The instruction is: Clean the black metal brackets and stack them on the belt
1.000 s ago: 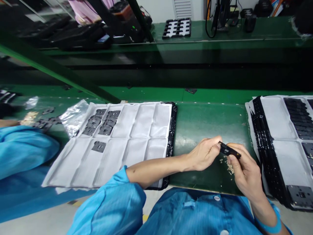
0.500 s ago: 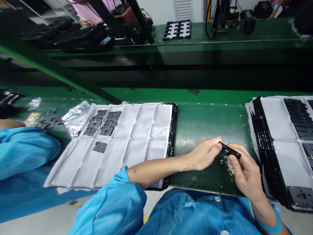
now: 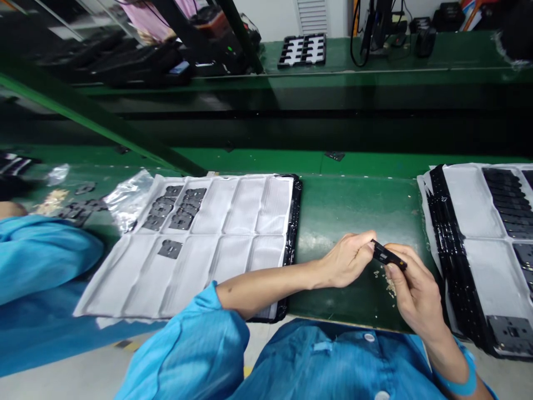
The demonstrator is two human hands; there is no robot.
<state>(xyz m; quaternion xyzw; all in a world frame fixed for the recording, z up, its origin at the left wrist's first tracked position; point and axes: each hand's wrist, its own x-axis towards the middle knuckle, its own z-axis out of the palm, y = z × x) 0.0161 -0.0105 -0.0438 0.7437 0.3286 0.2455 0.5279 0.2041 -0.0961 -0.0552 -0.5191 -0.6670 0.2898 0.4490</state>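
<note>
Between my two hands is a small flat black plastic plate [image 3: 388, 256], tilted and held above the green bench. My left hand [image 3: 348, 258] pinches its left end between thumb and fingers. At the other end, my right hand [image 3: 414, 291] grips it with the thumb in front and the fingers behind. Small pale scraps [image 3: 390, 287] lie on the bench just under the plate, partly hidden by my right hand. To the left, a white-lined tray [image 3: 233, 261] holds several dark grey plates [image 3: 170, 249] in some of its compartments.
Another white-lined tray stack [image 3: 483, 208] stands on the right with black parts in it. A co-worker's blue sleeve [image 3: 41, 253] reaches in at the left, near a clear plastic bag [image 3: 131, 200]. A green beam [image 3: 104, 125] slants across the upper left. Farther back, a black-and-white tray [image 3: 302, 50] sits on a shelf.
Both hands and the black plate have shifted very slightly left and up in the view. The grip on the plate looks the same.
</note>
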